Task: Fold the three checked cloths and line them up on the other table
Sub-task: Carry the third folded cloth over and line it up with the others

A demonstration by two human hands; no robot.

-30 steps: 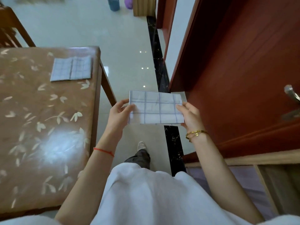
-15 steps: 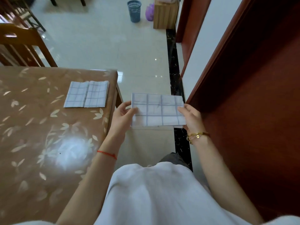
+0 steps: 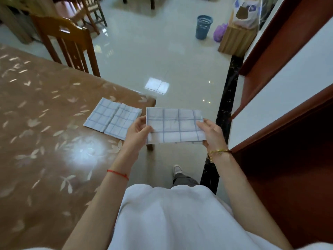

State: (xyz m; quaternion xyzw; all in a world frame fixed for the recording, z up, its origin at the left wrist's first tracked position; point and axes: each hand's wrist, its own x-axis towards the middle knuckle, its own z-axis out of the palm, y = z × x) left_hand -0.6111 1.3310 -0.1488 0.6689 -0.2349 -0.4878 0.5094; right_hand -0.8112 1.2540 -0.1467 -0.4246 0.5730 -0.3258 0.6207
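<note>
On your left is a brown table (image 3: 45, 141) with a leaf pattern. Near its far right corner lie two folded checked cloths, touching side by side: the left cloth (image 3: 100, 115) and the right cloth (image 3: 123, 124). Just right of them, your left hand (image 3: 137, 131) pinches the left short end of a third folded cloth (image 3: 174, 126), thumb on top. Your right hand (image 3: 210, 134) pinches the other end the same way. This cloth hangs flat above the floor, just past the table's edge, its long side running left to right between your hands. Your left hand is nearer the pair. Little bare table seems to remain to their right.
</note>
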